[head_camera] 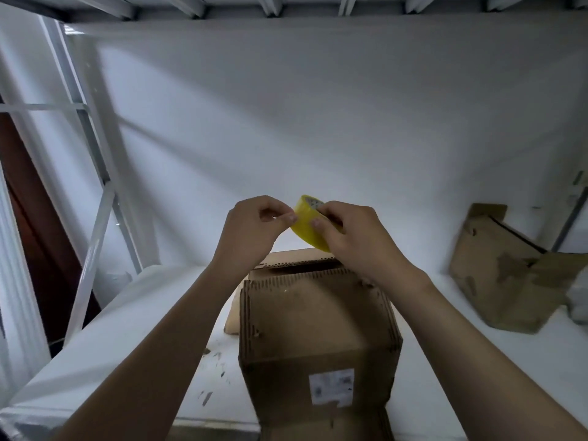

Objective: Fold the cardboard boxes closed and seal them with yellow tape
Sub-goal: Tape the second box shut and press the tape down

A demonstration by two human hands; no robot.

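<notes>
Right hand [346,229]: raised above the box, fingers wrapped around the roll of yellow tape [307,227], thumb pressed on its outer face.
Left hand [254,226]: raised level with the right one, thumb and forefinger pinched together at the roll's left edge; whether a loose tape end lies between them I cannot tell.
Roll of yellow tape: held in the air between both hands, tilted, its hollow middle facing up and away, above the far edge of the box.
Cardboard box [318,326]: stands on the white surface [127,329] right in front of the person, below the hands. Its top flaps are folded down, with a dark gap showing along the far edge. A white label [331,386] is stuck on the near side.
Second cardboard piece [506,275]: worn and stained, leaning against the white back wall [318,122] at the right, well apart from the box.
White metal frame [95,173]: stands at the left of the surface.
</notes>
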